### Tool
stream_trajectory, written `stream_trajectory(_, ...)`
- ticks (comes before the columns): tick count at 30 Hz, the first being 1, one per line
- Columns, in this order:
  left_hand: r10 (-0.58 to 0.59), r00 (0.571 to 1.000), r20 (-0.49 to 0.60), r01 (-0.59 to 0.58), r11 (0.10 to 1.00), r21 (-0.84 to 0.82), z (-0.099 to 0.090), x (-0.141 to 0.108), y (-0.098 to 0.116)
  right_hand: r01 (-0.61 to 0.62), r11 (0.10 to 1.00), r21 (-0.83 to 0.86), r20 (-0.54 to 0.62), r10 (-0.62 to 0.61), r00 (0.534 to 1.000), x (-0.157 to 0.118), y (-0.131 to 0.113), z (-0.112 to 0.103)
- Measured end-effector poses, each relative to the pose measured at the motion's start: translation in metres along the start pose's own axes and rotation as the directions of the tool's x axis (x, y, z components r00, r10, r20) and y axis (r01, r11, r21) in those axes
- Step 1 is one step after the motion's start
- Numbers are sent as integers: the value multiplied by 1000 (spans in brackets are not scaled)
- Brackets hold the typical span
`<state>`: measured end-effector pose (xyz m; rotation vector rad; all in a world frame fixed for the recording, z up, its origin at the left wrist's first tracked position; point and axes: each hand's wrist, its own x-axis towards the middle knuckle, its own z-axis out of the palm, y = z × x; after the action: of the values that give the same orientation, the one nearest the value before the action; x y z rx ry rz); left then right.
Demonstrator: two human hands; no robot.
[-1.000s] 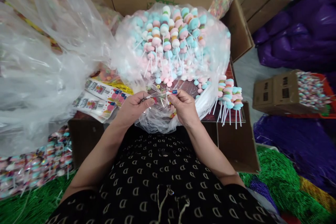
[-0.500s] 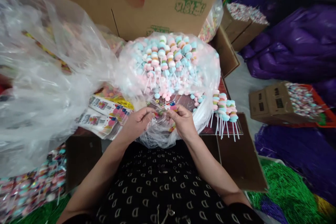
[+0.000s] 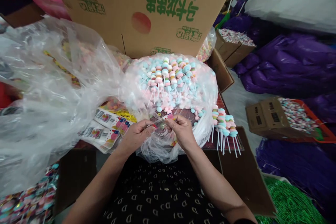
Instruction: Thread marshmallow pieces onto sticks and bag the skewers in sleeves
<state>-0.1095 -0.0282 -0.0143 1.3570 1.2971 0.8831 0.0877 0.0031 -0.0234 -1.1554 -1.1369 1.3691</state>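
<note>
My left hand and my right hand meet in front of me, both pinching a small strip of clear printed plastic between finger and thumb. Just beyond them, a large clear bag holds a heap of pink, blue and white marshmallow skewers on white sticks. A short row of loose skewers lies to the right of the bag. Printed paper labels lie left of my left hand.
A brown carton printed "Macaron" stands behind the bag. A crumpled clear plastic sheet billows at the left. To the right are purple bags, a carton of candy skewers and green tinsel.
The whole view has shifted, with the carton showing more and the bag lower in the frame. My hands still pinch the strip, now slightly closer together.
</note>
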Motion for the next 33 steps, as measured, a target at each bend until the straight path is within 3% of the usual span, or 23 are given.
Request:
stream_trajectory(4,16,999,-48,-14,999,48,-3,1,0,46,996,-76,-1,-47,999,3,-6,2)
stream_trajectory(9,110,994,9,-109,977,181,-8,3,1,-28,994,103,43,23,999,8,-5,2)
stream_trajectory(12,123,992,27,-126,968,218,-7,5,2,0,995,99,47,-4,999,3,-4,-2)
stream_trajectory(17,104,994,35,-107,989,99,5,9,-3,100,988,-119,-1,-101,995,-7,-1,-8)
stream_trajectory(21,82,997,-4,-81,992,94,11,9,-5,95,995,-3,54,-94,994,-8,3,-13)
stream_trajectory(23,100,994,45,-107,976,189,10,8,-1,72,995,68,109,-79,991,-9,4,-18)
stream_trajectory(26,145,982,123,-175,942,285,11,9,6,66,997,34,154,-70,985,-14,4,-26)
stream_trajectory(30,103,978,182,-153,945,289,23,10,9,84,996,-3,45,-83,995,-26,7,-35)
stream_trajectory(33,45,965,257,-96,977,189,36,12,9,102,995,11,-88,-100,991,-33,12,-45)
